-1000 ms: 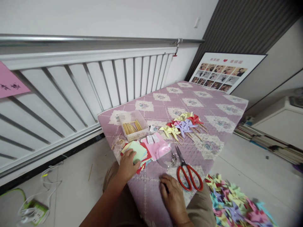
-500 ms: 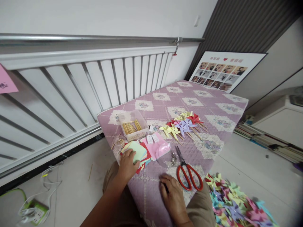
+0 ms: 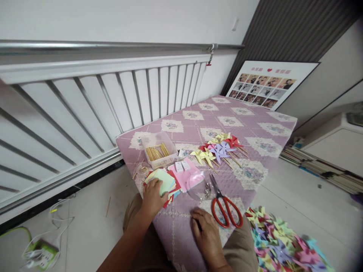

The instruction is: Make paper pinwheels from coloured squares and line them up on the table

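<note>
My left hand point(image 3: 154, 196) rests on a pile of coloured paper squares point(image 3: 164, 180), fingers apart, with a pale green sheet on top. Red, yellow and blue edges stick out beneath it. On the near end of the cloth lies my right hand point(image 3: 207, 232), loosely bent and holding nothing. Just beyond it are red-handled scissors point(image 3: 223, 207), their blades pointing away from me. A clear round dish with small metal pieces point(image 3: 208, 190) sits left of the blades. Behind the paper pile stands a clear plastic box point(image 3: 167, 161) of thin wooden sticks point(image 3: 155, 152).
Several paper pinwheels on sticks point(image 3: 221, 149) lie on the patterned tablecloth point(image 3: 193, 128). More pinwheels point(image 3: 279, 240) are heaped low at the right. A radiator point(image 3: 127, 94) runs along the left. A photo board point(image 3: 262, 85) leans at the back. Cables and a power strip point(image 3: 45, 257) lie on the floor.
A pink sheet with dark writing at the left edge has gone out of view. Both hands stay where they were.
</note>
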The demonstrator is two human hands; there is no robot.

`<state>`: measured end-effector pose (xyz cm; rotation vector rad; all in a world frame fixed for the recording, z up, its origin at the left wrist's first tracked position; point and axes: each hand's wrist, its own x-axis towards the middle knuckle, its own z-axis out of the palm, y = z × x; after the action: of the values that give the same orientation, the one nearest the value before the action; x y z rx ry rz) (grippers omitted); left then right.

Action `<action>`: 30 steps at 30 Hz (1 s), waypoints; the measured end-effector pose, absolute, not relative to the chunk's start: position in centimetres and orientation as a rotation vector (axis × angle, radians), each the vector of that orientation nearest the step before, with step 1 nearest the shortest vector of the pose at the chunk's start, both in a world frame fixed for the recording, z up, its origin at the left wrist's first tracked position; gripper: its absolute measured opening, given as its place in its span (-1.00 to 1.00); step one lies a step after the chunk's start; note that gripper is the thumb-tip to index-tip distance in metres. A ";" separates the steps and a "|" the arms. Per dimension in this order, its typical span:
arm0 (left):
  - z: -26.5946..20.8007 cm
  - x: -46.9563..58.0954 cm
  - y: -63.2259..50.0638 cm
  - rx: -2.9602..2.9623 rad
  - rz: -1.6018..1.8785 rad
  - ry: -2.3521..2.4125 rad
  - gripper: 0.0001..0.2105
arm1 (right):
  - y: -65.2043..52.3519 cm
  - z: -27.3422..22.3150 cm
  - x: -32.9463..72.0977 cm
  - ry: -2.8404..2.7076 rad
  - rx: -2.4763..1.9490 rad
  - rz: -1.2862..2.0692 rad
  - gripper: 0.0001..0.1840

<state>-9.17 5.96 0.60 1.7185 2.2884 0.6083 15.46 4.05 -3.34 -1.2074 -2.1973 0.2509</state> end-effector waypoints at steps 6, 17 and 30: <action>0.6 -9.4 6.0 1.705 0.581 2.277 -0.62 | 4.1 -3.4 15.5 -2.198 -1.214 0.274 -0.87; 2.0 -8.2 6.6 1.650 0.558 2.392 -0.63 | 4.0 -3.2 15.5 -2.188 -1.218 0.261 -0.86; 1.8 -7.8 7.0 1.692 0.500 2.462 -0.63 | 4.0 -3.4 15.5 -2.184 -1.218 0.273 -0.87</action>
<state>-7.79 7.00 1.81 1.6919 2.4620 0.4998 15.53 4.04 -3.41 -1.2182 -2.1841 0.2726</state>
